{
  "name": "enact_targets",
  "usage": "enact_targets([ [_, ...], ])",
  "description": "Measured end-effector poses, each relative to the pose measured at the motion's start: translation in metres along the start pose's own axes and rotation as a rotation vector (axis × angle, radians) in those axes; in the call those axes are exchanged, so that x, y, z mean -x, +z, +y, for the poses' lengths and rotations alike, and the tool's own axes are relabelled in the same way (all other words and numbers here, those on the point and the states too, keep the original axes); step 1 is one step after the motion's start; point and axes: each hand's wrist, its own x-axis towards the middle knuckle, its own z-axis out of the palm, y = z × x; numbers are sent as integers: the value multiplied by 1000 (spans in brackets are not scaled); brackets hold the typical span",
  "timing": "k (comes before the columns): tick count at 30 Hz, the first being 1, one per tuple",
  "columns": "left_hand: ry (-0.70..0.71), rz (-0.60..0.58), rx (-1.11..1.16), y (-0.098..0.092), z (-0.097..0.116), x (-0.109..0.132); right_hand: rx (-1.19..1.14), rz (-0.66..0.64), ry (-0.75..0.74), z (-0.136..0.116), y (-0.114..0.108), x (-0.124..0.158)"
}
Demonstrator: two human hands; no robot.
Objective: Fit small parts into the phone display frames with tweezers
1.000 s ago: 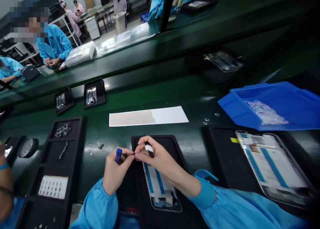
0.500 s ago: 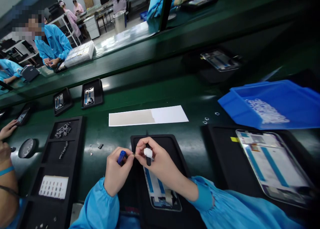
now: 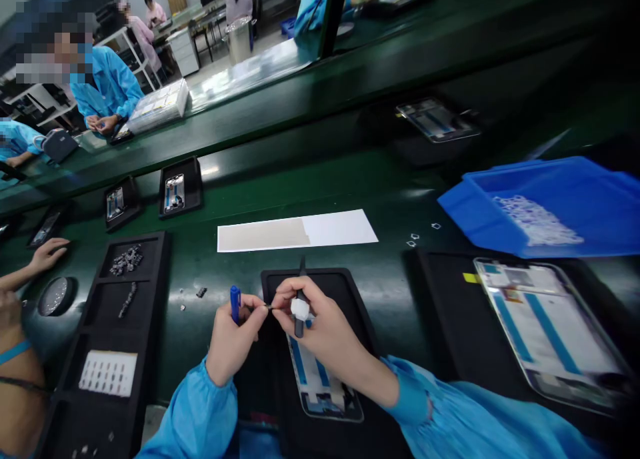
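My left hand (image 3: 231, 342) is closed, with a blue pen (image 3: 235, 304) standing up between its fingers. Thumb and finger of that hand pinch a tiny part (image 3: 269, 307), too small to name. From the other side, the fingertips of my right hand (image 3: 327, 325) meet the same part. Held in the right hand's curled fingers is a slim dark tool with white wrapping (image 3: 299, 309); its kind I cannot make out. Below the hands lies an opened device with blue strips (image 3: 325, 400), partly covered by my right hand, in a black tray (image 3: 287, 432).
A white and beige card (image 3: 340, 229) lies beyond my hands. To the left stands a black compartment tray (image 3: 160, 299) with small parts. At right are a blue bin (image 3: 500, 235) and a larger opened device (image 3: 545, 332). A co-worker's hand (image 3: 47, 255) rests at far left.
The blue pen has tipped more upright, and the dark tool has shifted in my right fingers. My fingertips stay together. At far left the co-worker's hand has moved right, off the device.
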Motion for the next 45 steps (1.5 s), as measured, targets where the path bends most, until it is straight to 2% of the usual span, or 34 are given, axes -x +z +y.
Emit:
enact_targets([
  [6, -138, -178, 219, -5, 4, -4, -45, -51, 1, -1, -3, 0],
  [9, -199, -252, 242, -4, 1, -4, -57, -58, 27, -2, -3, -3],
  [11, -200, -251, 214, -3, -2, -3, -65, -49, 43, -3, -4, -4],
  [13, -118, -101, 197, -3, -4, -4, -73, -45, 59, -3, -5, -4],
  [16, 221, 355, 245, -5, -4, -5, -24, -47, 63, -3, -6, -3],
  [17, 334, 471, 269, -5, -3, -5, 0, -52, 58, -3, -6, -2],
  [19, 469, 557, 314, -4, -3, -3, 37, -76, 43, -3, -5, -1],
  [27, 451, 392, 216, 11, -18, 7, 46, -115, -69, -2, -1, 3],
  [29, 435, 341, 236, 9, -17, 6, 54, -93, -66, -3, -2, 3],
  [33, 316, 134, 303, 0, -11, 10, 59, -20, -39, -6, -5, 1],
  [35, 264, 72, 329, -3, -9, 13, 54, 0, -30, -6, -6, 1],
  [37, 238, 85, 356, -3, -10, 16, 33, 9, -32, -6, -6, 1],
  [41, 203, 261, 414, 3, -15, 17, -58, 71, -52, -5, -4, 4],
  [45, 250, 332, 392, 7, -20, 16, -52, 124, -52, -6, -4, 4],
])
